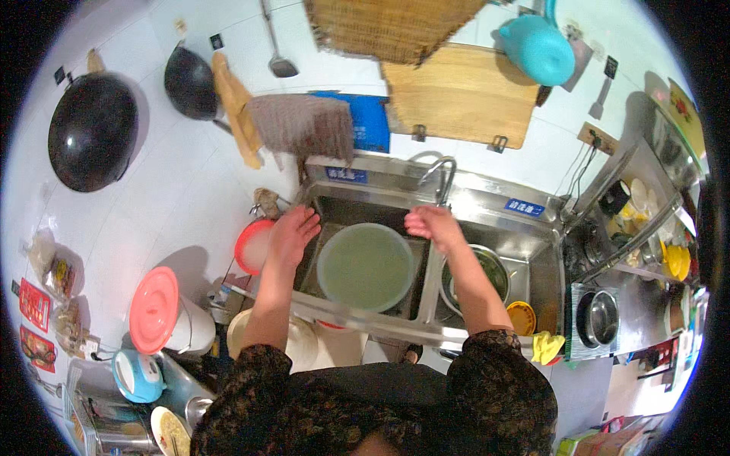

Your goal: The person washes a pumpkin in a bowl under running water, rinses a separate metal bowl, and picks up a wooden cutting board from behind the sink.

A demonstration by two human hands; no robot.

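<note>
Both of my hands hang above a double stainless steel sink. My left hand is over the left basin's outer edge, fingers a little apart, with nothing in it. My right hand is near the divider, just in front of the faucet; its fingers are curled, and whether they touch each other is unclear. Between and below the hands, a large round basin of cloudy greenish water stands in the left compartment. In the right compartment, partly behind my right forearm, is a metal bowl with something green inside, and near it an orange plastic basket.
Left of the sink stand a red-rimmed container and a white bucket with a pink lid. A yellow cloth lies on the front right rim. Steel pots and a dish rack are at right. Cutting boards and woks hang on the wall.
</note>
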